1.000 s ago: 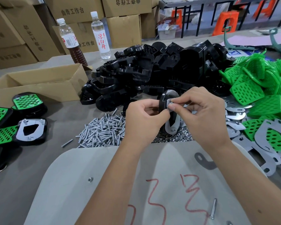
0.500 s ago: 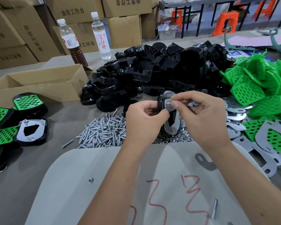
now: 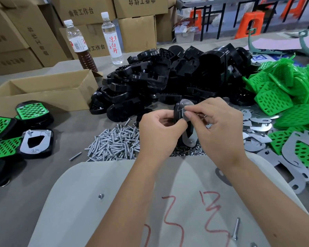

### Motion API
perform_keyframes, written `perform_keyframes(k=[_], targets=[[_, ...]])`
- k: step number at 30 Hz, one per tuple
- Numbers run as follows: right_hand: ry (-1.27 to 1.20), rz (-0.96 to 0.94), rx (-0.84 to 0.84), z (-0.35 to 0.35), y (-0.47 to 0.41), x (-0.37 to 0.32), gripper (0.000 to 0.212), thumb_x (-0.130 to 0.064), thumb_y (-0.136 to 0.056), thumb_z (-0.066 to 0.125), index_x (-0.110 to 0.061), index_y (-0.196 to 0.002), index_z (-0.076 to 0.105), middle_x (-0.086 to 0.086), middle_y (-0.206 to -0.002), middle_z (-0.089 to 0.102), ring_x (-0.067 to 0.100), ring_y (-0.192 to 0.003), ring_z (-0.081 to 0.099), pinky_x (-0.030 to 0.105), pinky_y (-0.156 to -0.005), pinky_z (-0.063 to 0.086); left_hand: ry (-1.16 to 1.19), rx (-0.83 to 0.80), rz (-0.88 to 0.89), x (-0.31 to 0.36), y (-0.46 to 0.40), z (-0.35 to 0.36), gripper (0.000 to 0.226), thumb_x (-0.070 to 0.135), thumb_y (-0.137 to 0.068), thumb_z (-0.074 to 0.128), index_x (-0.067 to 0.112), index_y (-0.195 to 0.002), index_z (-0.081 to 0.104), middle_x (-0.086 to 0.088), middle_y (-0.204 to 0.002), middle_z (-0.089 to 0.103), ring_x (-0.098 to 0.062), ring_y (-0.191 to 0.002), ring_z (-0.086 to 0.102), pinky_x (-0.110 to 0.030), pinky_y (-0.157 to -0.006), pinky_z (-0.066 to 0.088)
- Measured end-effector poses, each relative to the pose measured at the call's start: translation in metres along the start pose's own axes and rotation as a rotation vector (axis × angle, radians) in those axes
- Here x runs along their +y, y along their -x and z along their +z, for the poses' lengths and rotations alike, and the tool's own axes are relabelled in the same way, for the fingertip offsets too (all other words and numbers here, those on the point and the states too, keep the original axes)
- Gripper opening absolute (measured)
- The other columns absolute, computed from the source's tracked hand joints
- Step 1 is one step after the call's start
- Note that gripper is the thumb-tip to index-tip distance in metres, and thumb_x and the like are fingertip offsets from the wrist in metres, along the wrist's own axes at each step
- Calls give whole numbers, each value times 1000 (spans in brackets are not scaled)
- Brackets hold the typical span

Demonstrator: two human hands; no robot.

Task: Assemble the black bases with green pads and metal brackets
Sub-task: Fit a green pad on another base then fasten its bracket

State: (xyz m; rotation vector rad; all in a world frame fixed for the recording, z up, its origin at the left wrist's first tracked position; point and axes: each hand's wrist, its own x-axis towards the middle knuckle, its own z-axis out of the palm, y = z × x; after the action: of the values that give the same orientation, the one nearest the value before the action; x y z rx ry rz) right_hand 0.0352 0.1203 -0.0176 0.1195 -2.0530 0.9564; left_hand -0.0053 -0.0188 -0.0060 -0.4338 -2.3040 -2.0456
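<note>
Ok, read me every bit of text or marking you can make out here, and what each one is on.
"凉白开": red, on the clear water bottle's white label.
"曲奇工作台": black, on the brown cardboard boxes; upside down on another.
Red hand-drawn marks on the pale grey work board: not legible as characters.
Brown-drink bottle's label: too blurred.

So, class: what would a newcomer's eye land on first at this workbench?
Probably the two hands at centre: the left hand and right hand hold a black base with a metal bracket on it. Behind them rises a heap of black bases, with bright green pads piled to the right.
</note>
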Motion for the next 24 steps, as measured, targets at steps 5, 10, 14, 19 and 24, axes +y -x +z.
perform_keyframes(k=[5,10,14,19,24], targets=[[28,-42,7,1,1,0,9,-5,-92,78,-13,-94,80,-8,-85,70,20,-86,64,41,-72,56,1,36,-1,-2,-1,2,12,25,-76,77,23,-87,82,7,-79,80,-14,-78,79,-41,-78,66],[37,-37,-17,0,0,2,8,-4,-90,80,-11,-95,81,-1,-88,72,23,-89,64,43,-71,57,10,28,15,-5,-1,2,12,18,-79,77,22,-88,83,7,-80,80,-13,-79,79,-36,-77,65],[-46,18,-23,-1,-2,4,11,-3,-88,81,-11,-95,82,-3,-89,71,22,-92,65,44,-72,58,9,20,31,-6,-2,2,12,16,-80,78,21,-90,83,7,-82,81,-12,-80,79,-31,-76,64],[-120,58,-79,-4,-3,5,12,-3,-91,79,-11,-97,83,-2,-91,72,23,-92,67,46,-73,59,20,14,28,-8,-3,2,11,18,-82,80,19,-92,83,7,-83,81,-13,-82,79,-35,-80,64],[-144,105,-64,-3,-5,4,10,-4,-89,81,-12,-94,83,-2,-90,73,21,-93,66,48,-70,57,20,11,30,-8,-4,2,14,22,-81,80,19,-95,84,6,-85,81,-14,-85,79,-39,-84,64]])
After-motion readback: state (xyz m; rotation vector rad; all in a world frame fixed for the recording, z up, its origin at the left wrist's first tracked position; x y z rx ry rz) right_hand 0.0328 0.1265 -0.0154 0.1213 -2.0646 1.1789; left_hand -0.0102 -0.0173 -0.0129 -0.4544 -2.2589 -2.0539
